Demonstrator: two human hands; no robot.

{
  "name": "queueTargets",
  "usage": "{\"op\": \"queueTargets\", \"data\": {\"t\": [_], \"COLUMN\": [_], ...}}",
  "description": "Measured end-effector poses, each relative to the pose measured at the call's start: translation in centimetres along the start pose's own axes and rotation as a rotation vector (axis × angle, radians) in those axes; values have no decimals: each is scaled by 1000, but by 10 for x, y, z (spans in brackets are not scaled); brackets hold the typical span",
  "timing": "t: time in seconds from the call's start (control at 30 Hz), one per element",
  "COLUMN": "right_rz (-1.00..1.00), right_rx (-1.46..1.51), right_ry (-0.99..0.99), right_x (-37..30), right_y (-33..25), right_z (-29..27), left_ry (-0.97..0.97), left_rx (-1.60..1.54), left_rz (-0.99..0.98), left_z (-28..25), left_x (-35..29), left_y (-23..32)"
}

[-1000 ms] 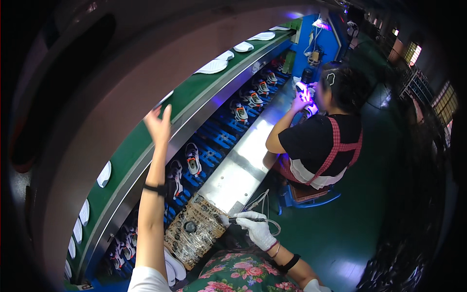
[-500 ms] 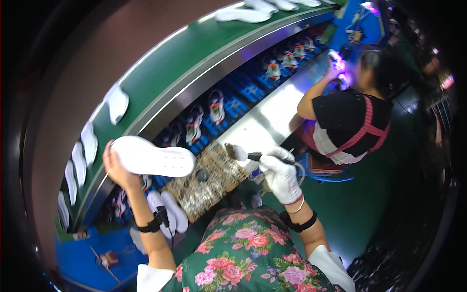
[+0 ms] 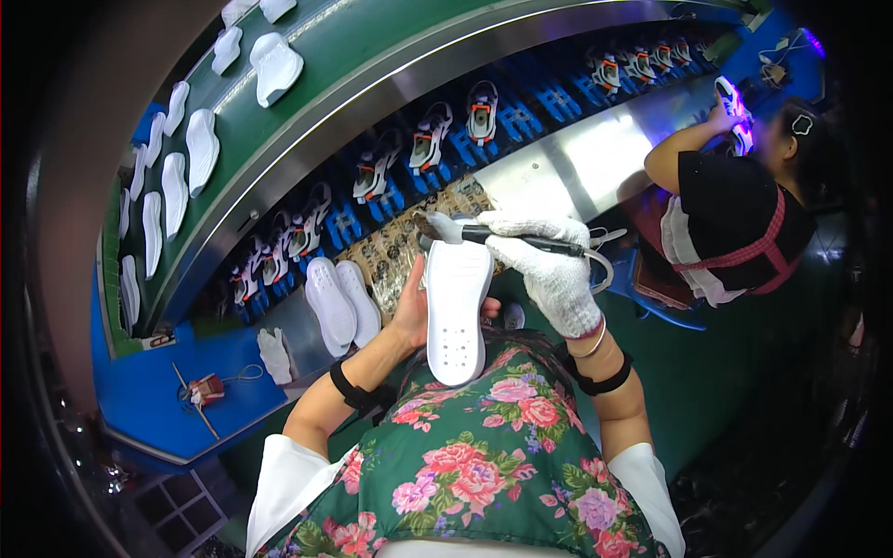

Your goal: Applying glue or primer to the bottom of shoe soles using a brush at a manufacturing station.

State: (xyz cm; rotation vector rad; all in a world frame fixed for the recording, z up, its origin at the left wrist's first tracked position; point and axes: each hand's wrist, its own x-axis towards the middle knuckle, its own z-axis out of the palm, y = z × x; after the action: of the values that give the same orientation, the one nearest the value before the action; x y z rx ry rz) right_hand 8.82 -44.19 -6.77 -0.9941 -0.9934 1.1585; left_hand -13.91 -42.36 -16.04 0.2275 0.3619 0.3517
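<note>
My bare left hand [image 3: 410,307] grips a white shoe sole [image 3: 458,312] from its left side, thumb and fingers round its edges. The sole stands lengthwise in front of my apron, with a group of small holes at its near end. A white knitted glove covers my right hand [image 3: 560,284], which is closed round the black handle of a brush [image 3: 479,233]. A cable or thin tube loops from the handle's back end. The brush's bristles are at the far end of the sole; whether they touch it, I cannot tell.
A pair of white soles [image 3: 332,307] lies left of the patterned work board [image 3: 391,244]. Several shoe uppers stand on a blue rack [image 3: 433,139] beyond. White soles ride a green belt [image 3: 326,56]. A blue table [image 3: 149,391] is at left; a co-worker [image 3: 735,214] sits at right.
My left hand has brought the sole from the far left to in front of me and turned it lengthwise. The brush has come to its far end. My view has shifted.
</note>
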Motion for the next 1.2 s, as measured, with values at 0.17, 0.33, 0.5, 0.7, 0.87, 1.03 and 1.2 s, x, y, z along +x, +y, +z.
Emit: {"op": "queueTargets", "data": {"t": [0.17,0.33,0.5,0.7,0.87,1.03,1.2], "right_rz": [77,-343,-666,-718,-601,-717,-571], "right_rx": [-59,-473,-737,-806,-540,-692,-440], "right_ry": [85,19,-6,-280,0,-323,-101], "right_x": [-1,9,19,-1,13,3,13], "right_y": [-16,-19,-18,-26,-19,-19,-11], "right_z": [10,16,21,39,33,38,27], "left_ry": [-80,-22,279,244,-15,285,-287], "left_rx": [-184,-264,-72,93,-144,113,-117], "left_rz": [52,283,498,508,498,491,551], "left_z": [17,55,70,57,52,57,47], "left_x": [2,19,30,30,25,17,21], "left_y": [-6,10,4,1,2,8,20]}}
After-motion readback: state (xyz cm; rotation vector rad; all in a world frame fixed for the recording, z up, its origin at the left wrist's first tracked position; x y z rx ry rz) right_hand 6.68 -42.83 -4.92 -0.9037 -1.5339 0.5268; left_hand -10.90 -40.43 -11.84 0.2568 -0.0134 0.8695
